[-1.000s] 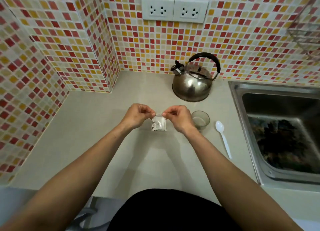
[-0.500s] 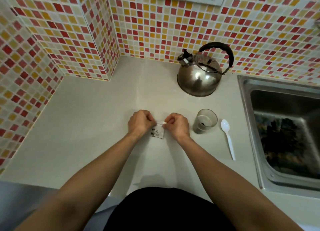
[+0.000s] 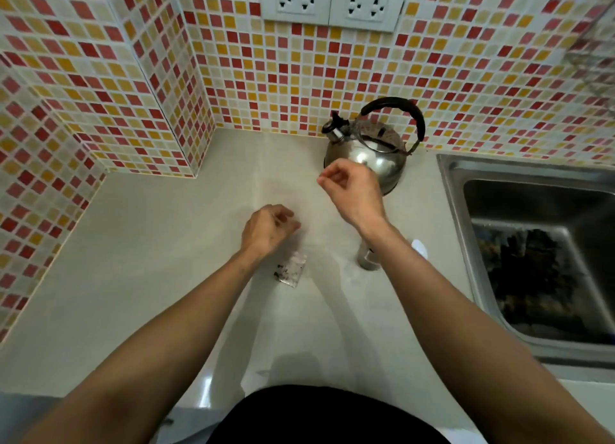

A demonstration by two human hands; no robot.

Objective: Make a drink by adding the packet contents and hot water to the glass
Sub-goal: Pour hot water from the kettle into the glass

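A small clear packet with dark specks lies flat on the pale counter, just below my left wrist. My left hand hovers above it with fingers loosely curled and nothing in them. My right hand is raised in front of the steel kettle, thumb and forefinger pinched together; nothing shows between them. The kettle has a black handle. The glass stands behind my right forearm, and only its lower left side shows.
The bowl of a white plastic spoon peeks out to the right of my forearm. A steel sink with dark contents takes up the right side. Tiled walls close the back and left, with two sockets above the kettle.
Both hands have let go of the packet, which now lies on the counter. My right hand has lifted away towards the kettle, and my forearm now covers most of the glass.
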